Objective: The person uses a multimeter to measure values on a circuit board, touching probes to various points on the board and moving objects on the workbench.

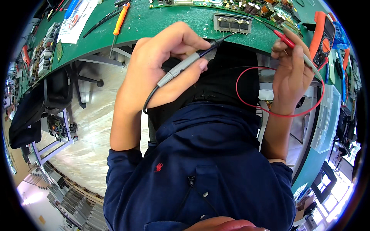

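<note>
My left hand is closed round a grey and black test probe. Its thin tip reaches the near edge of a small module with a row of pins, though I cannot tell if they touch. My right hand pinches a red test probe, whose tip points up and left, to the right of the module. A red lead loops from it below the hand. Right of this hand stands an orange-cased multimeter with a dial.
A large circuit board lies along the far edge of the green bench. An orange-handled screwdriver and a white paper sheet are on the left. More boards line the far left. A black chair stands below.
</note>
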Demonstrator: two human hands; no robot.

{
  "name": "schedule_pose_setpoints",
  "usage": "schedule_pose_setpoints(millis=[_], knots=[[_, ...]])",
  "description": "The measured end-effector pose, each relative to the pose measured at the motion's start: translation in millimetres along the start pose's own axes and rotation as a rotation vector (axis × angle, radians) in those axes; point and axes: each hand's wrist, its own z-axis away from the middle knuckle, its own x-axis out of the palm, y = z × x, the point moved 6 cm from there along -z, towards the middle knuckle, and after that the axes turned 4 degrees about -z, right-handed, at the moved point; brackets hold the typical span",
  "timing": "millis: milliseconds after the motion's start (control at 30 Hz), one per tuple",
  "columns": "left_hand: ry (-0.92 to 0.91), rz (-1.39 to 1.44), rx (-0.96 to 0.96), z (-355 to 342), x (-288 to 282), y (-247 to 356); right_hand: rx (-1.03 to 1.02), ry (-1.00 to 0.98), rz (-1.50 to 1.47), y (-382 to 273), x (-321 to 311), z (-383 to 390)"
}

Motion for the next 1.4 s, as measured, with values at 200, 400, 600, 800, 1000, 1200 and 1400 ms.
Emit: schedule_pose_setpoints(millis=[200, 400, 600, 800, 1000, 1200, 1400], knots=[[-0.018, -0.103, 0.089, -7, 0, -13, -0.040, -0.074, 0.002, 16, 11, -15], [-0.047, -0.177, 0.138, -10, 0, -17, 0.037, -0.123, 0.041, 22, 10, -13], [-0.048, -0.137, 0.122, -9, 1, -17, 0.076, -0.160, 0.068, 22, 15, -12], [-0.053, -0.166, 0.141, -9, 1, -14, 0.094, -0.227, 0.134, 20, 24, -11], [-0.052, -0.226, 0.141, -7, 3, -8, 0.103, -0.269, 0.145, 20, 29, -10], [-0.048, -0.297, 0.198, -6, 4, -2, 0.125, -0.272, 0.172, 20, 32, -10], [-0.024, -0.319, 0.238, -6, 4, 1, 0.128, -0.267, 0.180, 19, 33, -11]])
